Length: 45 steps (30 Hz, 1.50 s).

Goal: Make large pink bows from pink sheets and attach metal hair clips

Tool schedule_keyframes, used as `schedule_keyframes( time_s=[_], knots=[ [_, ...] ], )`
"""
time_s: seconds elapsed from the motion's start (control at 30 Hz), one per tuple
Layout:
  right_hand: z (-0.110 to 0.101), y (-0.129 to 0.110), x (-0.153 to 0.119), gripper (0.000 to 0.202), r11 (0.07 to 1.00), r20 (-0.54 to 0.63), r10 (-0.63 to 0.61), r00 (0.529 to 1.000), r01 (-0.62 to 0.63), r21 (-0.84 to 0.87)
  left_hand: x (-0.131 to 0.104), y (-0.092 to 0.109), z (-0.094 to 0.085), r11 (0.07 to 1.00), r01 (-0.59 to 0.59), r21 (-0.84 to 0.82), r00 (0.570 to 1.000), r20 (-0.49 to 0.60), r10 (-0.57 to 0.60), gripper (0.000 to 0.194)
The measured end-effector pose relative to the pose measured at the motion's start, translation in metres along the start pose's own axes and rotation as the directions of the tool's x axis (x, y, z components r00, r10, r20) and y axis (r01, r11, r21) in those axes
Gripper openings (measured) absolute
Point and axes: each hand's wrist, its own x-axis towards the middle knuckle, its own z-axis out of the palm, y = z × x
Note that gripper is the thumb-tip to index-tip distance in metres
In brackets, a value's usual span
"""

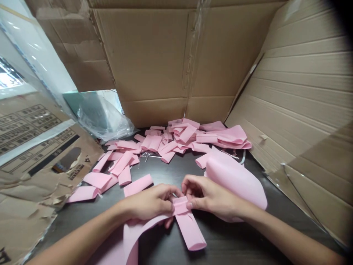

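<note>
Taking the folded pink piece (190,230) between our hands as the centre of the clock, we see a clear plastic bag (106,119) crumpled between ten and eleven, with a green surface (72,105) showing beside it; we cannot tell whether that lies inside the bag or behind it. At nine to ten stands a torn cardboard box side (41,147) with printed panels, its contents out of sight.

Our left arm comes in from eight o'clock and our right from four. Our left hand (154,202) is closed, thumb and curled fingers pinching the near-side edge of the pink piece where a narrow band crosses it. Our right hand (213,198) is nearly closed too, its thumb pressed on the other edge and its fingers bent above. The piece's looped end points to five o'clock. A long pink strip (146,230) curves from our left hand down toward seven, and a large pink sheet (234,176) lies bent over at two, beside our right hand.

The dark desk (228,244) carries small flattened pink loops (121,163) scattered from ten o'clock to a heap at twelve, with longer folded pink lengths (231,136) at one. A tall cardboard panel (149,55), taped down its seam, rises at twelve; another cardboard wall (306,110) leans at two to three.
</note>
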Motion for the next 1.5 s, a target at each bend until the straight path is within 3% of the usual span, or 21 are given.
schedule_keyframes(
  time_s=[0.1,0.33,0.8,1.03,1.17,1.37,1.5],
  knots=[
    [-0.002,0.0,0.0,0.028,0.998,0.018,0.019,1.0,-0.02,0.051,-0.001,-0.002,-0.002,0.999,-0.027,-0.026,1.0,0.016,0.027,0.034],
    [-0.007,-0.006,0.0,0.013,0.988,0.045,0.073,0.996,-0.066,-0.141,-0.002,-0.005,0.0,0.994,-0.102,-0.045,0.994,0.033,0.104,0.028],
    [0.0,-0.008,0.0,0.009,0.972,-0.024,0.057,0.998,-0.061,-0.228,-0.003,-0.002,0.006,0.998,-0.065,-0.001,0.997,-0.031,0.065,0.027],
    [0.001,-0.005,0.0,0.007,0.972,-0.044,0.031,0.999,-0.041,-0.23,0.003,-0.008,0.01,0.988,-0.026,-0.154,0.987,-0.161,0.001,0.029],
    [0.001,-0.007,-0.001,0.008,0.971,-0.063,0.049,0.997,-0.062,-0.232,0.002,-0.007,0.011,0.984,0.004,-0.179,0.987,-0.157,-0.033,0.022],
    [0.003,-0.008,0.0,0.01,0.989,-0.063,0.069,0.996,-0.077,-0.128,0.001,-0.007,0.007,0.999,0.038,0.023,0.949,-0.313,-0.029,0.025],
    [0.003,-0.004,0.001,0.02,0.998,-0.05,0.058,0.997,-0.058,-0.006,0.003,-0.007,0.006,0.999,0.048,0.009,0.929,-0.368,-0.042,0.025]
  ],
)
